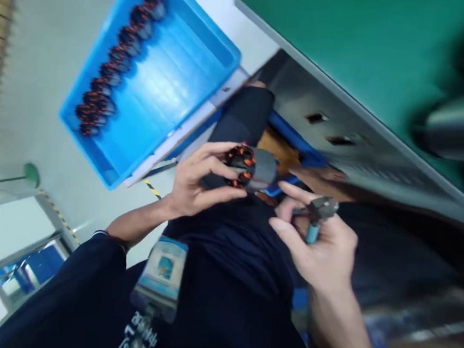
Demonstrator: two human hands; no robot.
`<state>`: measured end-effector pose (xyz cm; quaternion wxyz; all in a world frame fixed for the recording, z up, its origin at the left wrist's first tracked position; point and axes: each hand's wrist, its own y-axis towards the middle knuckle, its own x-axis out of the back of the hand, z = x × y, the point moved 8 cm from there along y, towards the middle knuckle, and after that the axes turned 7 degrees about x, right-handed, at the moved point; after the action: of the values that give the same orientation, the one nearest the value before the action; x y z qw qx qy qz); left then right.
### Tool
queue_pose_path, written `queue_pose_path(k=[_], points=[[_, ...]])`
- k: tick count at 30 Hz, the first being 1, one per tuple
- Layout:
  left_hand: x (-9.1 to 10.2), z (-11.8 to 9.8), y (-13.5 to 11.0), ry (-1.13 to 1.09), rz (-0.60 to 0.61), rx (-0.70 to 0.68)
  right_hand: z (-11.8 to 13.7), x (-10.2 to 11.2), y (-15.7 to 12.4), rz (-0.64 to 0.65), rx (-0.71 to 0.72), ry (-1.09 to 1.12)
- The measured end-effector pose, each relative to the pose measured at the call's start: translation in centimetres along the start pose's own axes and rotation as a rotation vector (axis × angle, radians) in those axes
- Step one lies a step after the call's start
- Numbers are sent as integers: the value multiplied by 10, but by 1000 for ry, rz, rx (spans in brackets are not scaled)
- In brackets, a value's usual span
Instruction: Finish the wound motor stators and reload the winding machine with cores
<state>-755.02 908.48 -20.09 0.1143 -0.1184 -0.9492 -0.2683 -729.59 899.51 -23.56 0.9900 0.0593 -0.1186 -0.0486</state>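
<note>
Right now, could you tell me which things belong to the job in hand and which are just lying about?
In use: wound stator, held in the left hand; blue-handled tool, in the right hand; likely the similar stators in the blue bin.
Lying about: blurred grey cylinders on the green table; hanging badge.

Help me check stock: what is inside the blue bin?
A single row of dark, copper-wound motor stators lines one wall of the blue bin. They overlap, so each hides part of the next; blur prevents an exact count.
</note>
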Motion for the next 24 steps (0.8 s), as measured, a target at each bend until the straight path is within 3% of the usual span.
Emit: queue_pose_path(k=[3,7,10,15,24], points=[[89,48,8,400,-105,77,-16,-1,-2,12,-70,-70],[205,133,14,881,-147,389,-49,-2,-12,67,-227,-127],[261,176,11,1021,-196,538,-70,-7,-24,143,-352,-152],[302,209,-1,1166,-218,717,-84,-18,-36,206,-413,-153],[325,211,4,1302,-320,833,-78,-56,-37,290,-361,-113]])
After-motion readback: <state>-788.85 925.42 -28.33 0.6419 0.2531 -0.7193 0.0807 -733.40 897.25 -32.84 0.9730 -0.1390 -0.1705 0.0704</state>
